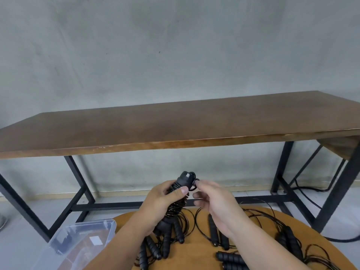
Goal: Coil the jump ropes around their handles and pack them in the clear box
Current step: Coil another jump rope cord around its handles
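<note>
Long wooden table against the wall, bare. Round table nearer. Clear box at its left edge; contents unclear. Loose jump ropes spread from centre to right edge, uncoiled. Left hand grips a wound handle pair held above the table. Right hand pinches the rope end. One nearly coiled; most remain.

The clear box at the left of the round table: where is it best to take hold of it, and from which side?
Probably by the near-right rim of the clear box, coming from above and from the right. The box lies open with no lid on it, so its thin wall is free to pinch, and that corner is closest to the left hand. Its far-left part overhangs the round table.
</note>
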The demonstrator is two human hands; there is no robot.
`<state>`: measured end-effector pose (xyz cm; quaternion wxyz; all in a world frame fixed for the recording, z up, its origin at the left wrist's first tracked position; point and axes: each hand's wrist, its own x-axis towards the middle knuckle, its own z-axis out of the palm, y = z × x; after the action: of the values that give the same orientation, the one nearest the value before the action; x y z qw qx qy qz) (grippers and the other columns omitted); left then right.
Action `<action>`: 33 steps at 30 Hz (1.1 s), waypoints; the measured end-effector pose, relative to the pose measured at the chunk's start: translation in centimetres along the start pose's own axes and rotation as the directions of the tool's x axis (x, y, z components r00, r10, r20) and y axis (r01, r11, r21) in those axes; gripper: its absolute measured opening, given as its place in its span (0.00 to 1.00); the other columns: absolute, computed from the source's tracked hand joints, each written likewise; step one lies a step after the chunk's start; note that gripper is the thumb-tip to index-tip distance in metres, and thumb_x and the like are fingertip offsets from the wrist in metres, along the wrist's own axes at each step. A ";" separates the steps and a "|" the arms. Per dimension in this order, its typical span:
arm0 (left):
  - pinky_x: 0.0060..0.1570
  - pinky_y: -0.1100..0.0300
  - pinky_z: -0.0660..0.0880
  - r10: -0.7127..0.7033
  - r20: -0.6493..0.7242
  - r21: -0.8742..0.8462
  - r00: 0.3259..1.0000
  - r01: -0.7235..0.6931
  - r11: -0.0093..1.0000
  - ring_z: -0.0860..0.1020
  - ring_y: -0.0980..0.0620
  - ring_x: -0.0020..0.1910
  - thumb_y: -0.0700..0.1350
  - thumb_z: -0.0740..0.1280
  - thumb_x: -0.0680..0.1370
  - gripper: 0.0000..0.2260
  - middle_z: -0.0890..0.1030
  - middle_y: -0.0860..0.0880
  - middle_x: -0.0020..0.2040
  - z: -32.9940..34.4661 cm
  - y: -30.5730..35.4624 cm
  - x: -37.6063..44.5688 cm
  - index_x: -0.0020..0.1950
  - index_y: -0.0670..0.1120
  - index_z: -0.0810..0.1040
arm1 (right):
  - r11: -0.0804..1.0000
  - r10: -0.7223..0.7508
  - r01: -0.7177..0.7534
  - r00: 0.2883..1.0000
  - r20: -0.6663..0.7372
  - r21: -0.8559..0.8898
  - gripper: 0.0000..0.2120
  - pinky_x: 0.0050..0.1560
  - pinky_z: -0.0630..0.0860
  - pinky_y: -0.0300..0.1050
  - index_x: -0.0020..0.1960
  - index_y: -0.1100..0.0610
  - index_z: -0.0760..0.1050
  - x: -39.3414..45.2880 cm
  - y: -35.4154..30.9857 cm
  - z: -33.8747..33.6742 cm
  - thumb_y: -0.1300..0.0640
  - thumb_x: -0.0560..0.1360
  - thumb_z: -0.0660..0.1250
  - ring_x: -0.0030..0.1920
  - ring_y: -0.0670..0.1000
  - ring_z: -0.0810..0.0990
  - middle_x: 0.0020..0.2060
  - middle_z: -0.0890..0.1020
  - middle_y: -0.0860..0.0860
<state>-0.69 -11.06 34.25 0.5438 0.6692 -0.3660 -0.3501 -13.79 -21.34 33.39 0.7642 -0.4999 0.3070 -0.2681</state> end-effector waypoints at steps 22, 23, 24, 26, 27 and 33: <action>0.38 0.53 0.78 -0.110 0.369 -0.546 0.923 0.311 0.778 0.78 0.41 0.35 0.59 0.80 0.63 0.40 0.79 0.32 0.48 -0.1 -0.8 -0.1 0.67 0.38 0.76 | 0.521 -0.620 0.466 0.782 0.057 -0.715 0.18 0.47 0.77 0.32 0.66 0.49 0.78 0.3 0.1 -0.8 0.50 0.77 0.69 0.43 0.39 0.79 0.44 0.80 0.40; 0.38 0.53 0.78 -0.109 0.370 -0.538 0.923 0.308 0.785 0.78 0.41 0.36 0.59 0.80 0.63 0.40 0.79 0.31 0.48 -0.1 -0.8 -0.1 0.66 0.38 0.77 | 0.513 -0.623 0.472 0.780 0.068 -0.716 0.17 0.46 0.76 0.30 0.66 0.49 0.78 0.3 0.0 -1.0 0.50 0.77 0.69 0.41 0.38 0.79 0.44 0.80 0.40; 0.38 0.53 0.79 -0.106 0.368 -0.530 0.924 0.302 0.793 0.78 0.41 0.36 0.59 0.80 0.63 0.39 0.79 0.31 0.48 -0.2 -0.8 -0.1 0.65 0.38 0.77 | 0.515 -0.621 0.478 0.780 0.075 -0.712 0.16 0.44 0.75 0.30 0.65 0.50 0.79 0.3 -0.1 -1.0 0.51 0.77 0.69 0.39 0.38 0.78 0.43 0.81 0.39; 0.38 0.54 0.79 -0.098 0.364 -0.506 0.926 0.286 0.813 0.78 0.42 0.36 0.60 0.79 0.63 0.37 0.79 0.32 0.48 -0.3 -0.7 -0.1 0.64 0.39 0.79 | 0.524 -0.618 0.489 0.781 0.084 -0.697 0.14 0.42 0.76 0.32 0.62 0.49 0.81 0.3 -0.2 -1.1 0.52 0.77 0.69 0.37 0.38 0.78 0.41 0.81 0.38; 0.38 0.54 0.78 -0.098 0.363 -0.491 0.926 0.280 0.825 0.78 0.42 0.37 0.60 0.79 0.63 0.36 0.80 0.32 0.49 -0.4 -0.7 -0.1 0.63 0.39 0.80 | 0.527 -0.617 0.491 0.782 0.085 -0.693 0.13 0.41 0.78 0.35 0.61 0.49 0.82 0.2 -0.2 -1.1 0.52 0.77 0.70 0.37 0.39 0.79 0.40 0.81 0.39; 0.41 0.54 0.76 -0.121 0.347 -0.395 0.930 0.262 0.880 0.78 0.44 0.38 0.62 0.79 0.61 0.35 0.81 0.34 0.49 -0.8 -0.9 0.1 0.60 0.41 0.82 | 0.455 -0.580 0.484 0.798 0.164 -0.748 0.11 0.39 0.74 0.33 0.60 0.49 0.82 0.0 -0.9 -1.0 0.53 0.79 0.68 0.36 0.39 0.78 0.36 0.79 0.39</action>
<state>0.12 -10.61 33.47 0.5766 0.5001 -0.2910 -0.5769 -14.65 -22.24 33.93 0.3398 -0.8255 0.2611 -0.3672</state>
